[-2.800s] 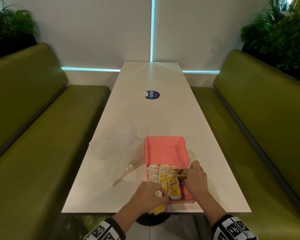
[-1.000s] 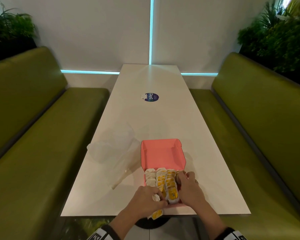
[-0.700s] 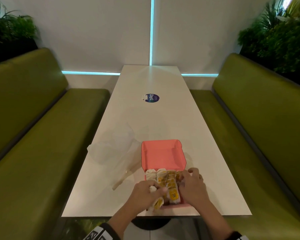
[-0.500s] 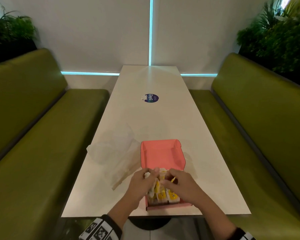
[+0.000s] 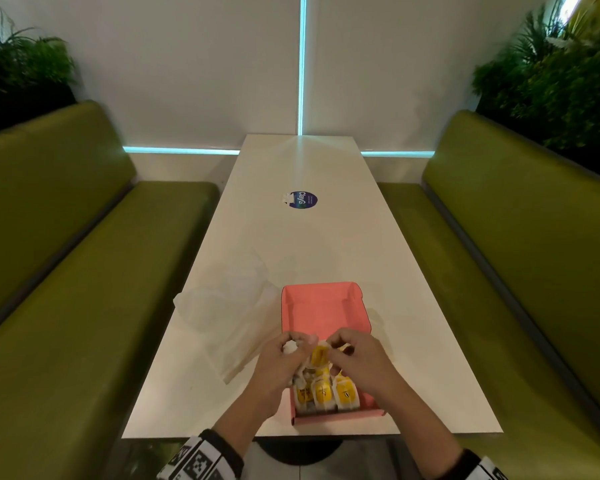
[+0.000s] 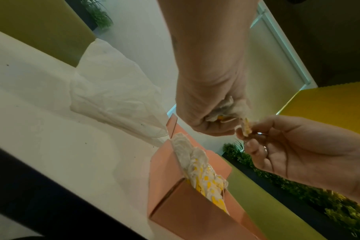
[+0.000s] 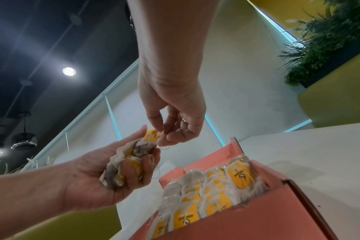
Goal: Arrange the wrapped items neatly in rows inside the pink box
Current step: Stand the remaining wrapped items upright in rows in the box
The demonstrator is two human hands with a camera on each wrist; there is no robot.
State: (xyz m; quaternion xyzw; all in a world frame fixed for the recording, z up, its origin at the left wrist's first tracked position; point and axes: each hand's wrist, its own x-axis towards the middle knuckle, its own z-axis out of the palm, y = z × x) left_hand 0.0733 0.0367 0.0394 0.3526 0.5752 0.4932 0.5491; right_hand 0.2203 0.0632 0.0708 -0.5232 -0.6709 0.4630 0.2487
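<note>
The pink box (image 5: 323,310) stands open at the table's near edge, its lid lying flat behind it. Rows of white wrapped items with yellow labels (image 5: 323,393) fill its near part, also seen in the right wrist view (image 7: 206,191). Above the box my left hand (image 5: 293,344) grips a crumpled bundle of several wrapped items (image 7: 129,162). My right hand (image 5: 336,344) pinches the yellow-labelled end of one item (image 5: 318,355) at the top of that bundle. In the left wrist view the right hand's fingertips (image 6: 241,132) hold that item (image 6: 246,128) beside the left fist.
A crumpled clear plastic bag (image 5: 222,306) lies on the white table (image 5: 309,244) left of the box. A round dark sticker (image 5: 302,199) sits further up the table. Green benches (image 5: 84,271) run along both sides, with plants behind them.
Both hands have lifted off the rows in the box. The left hand has brought its bundle up over the box, and the right hand now pinches one item from it.
</note>
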